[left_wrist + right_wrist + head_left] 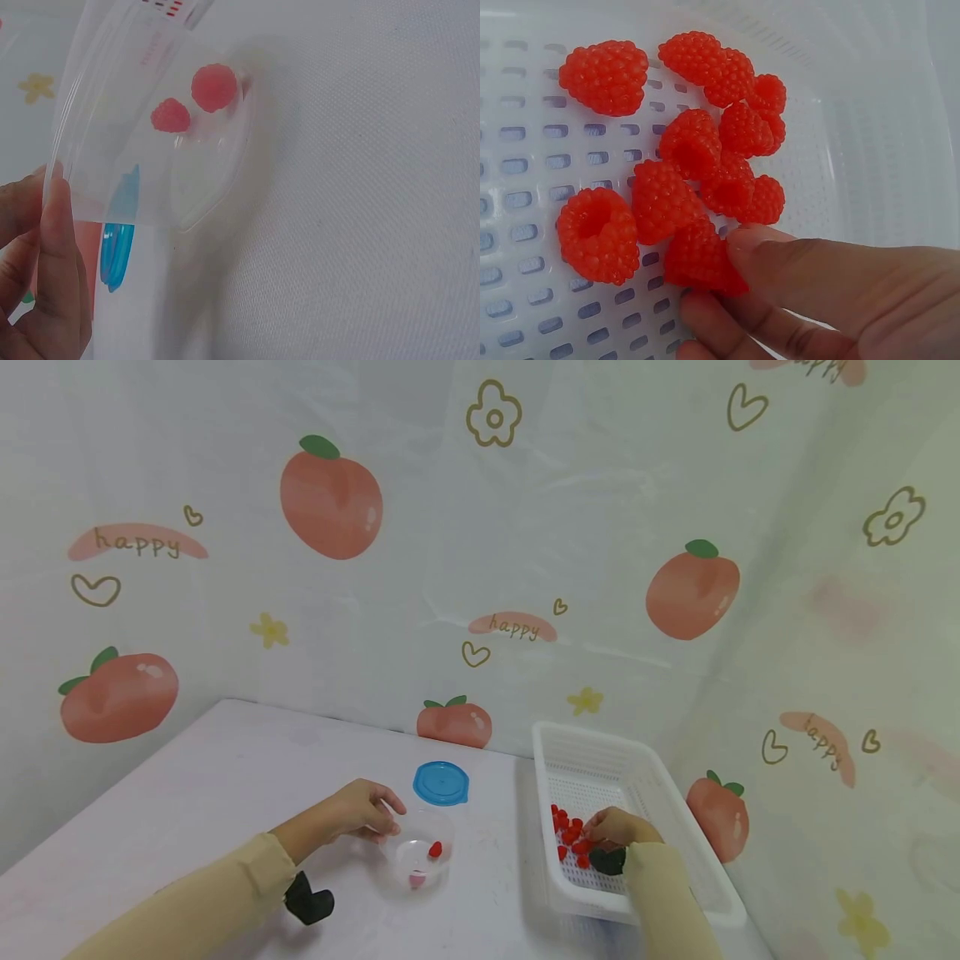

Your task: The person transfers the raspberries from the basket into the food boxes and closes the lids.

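In the head view my left hand [362,810] pinches the rim of a clear plastic bowl [112,172] that stands on the table. Two raspberries lie inside it; one raspberry [214,87] shows larger in the left wrist view. My right hand [617,828] reaches down into a white perforated basket [551,872]. Its thumb and fingers pinch a red raspberry [697,259] among several others, as the right wrist view shows. A loose raspberry [604,77] sits apart from the cluster on the basket floor.
A blue lid [441,783] lies flat on the white table [300,752] behind the bowl. The basket's tall walls surround my right hand. A printed curtain [420,543] hangs along the back and right side.
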{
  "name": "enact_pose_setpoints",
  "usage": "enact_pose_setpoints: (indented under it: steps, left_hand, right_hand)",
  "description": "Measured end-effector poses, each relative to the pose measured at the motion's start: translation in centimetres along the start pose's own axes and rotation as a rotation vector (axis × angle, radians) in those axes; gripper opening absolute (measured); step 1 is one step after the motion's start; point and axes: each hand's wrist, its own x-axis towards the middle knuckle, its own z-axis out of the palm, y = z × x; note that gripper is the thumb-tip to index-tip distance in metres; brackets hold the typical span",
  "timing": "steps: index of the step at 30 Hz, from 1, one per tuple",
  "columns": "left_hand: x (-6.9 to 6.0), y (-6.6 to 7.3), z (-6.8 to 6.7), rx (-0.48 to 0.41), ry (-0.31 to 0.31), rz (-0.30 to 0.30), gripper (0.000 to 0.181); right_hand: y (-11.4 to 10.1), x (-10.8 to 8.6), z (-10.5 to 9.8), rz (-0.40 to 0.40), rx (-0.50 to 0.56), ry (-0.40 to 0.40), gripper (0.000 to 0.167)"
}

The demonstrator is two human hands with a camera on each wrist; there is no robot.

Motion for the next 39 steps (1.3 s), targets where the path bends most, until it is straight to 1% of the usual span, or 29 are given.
enact_pose_setpoints:
  steps: [2, 5, 7, 10, 14, 18, 29, 34, 39]
  left_hand:
    - [0.0, 0.0, 0.0, 0.001, 0.001, 0.001, 0.026]
    - [0.0, 0.0, 0.1, -0.002, 0.003, -0.002, 0.025]
    - [-0.1, 0.0, 0.1, -0.008, 0.005, -0.006, 0.025]
    - [-0.1, 0.1, 0.2, -0.015, 0.007, -0.009, 0.025]
    - [-0.1, 0.1, 0.2, -0.013, 0.007, -0.007, 0.026]
    - [-0.1, 0.0, 0.1, -0.014, 0.004, -0.003, 0.026]
    - [-0.1, 0.1, 0.0, -0.011, 0.005, 0.002, 0.025]
    - [-0.1, 0.1, 0.0, -0.007, 0.008, 0.001, 0.024]
    - [0.0, 0.1, 0.0, -0.001, 0.008, -0.003, 0.024]
  right_hand:
    - [0.1, 0.1, 0.0, -0.003, -0.002, -0.002, 0.009]
    - [0.1, 0.2, 0.0, 0.01, 0.015, 0.028, 0.009]
    - [0.1, 0.2, 0.0, 0.02, 0.046, 0.059, 0.011]
    - [0.1, 0.3, -0.2, 0.015, 0.13, 0.109, 0.015]
    - [0.0, 0.3, -0.6, -0.048, 0.218, 0.156, 0.021]
    - [-0.1, 0.5, -1.1, -0.112, 0.271, 0.203, 0.028]
    - [-1.9, 0.1, -2.1, -0.323, 0.462, 0.318, 0.041]
    - [-2.7, -0.5, -2.2, -0.422, 0.565, 0.34, 0.044]
    - [-4.4, -1.8, -1.8, -0.487, 0.658, 0.354, 0.042]
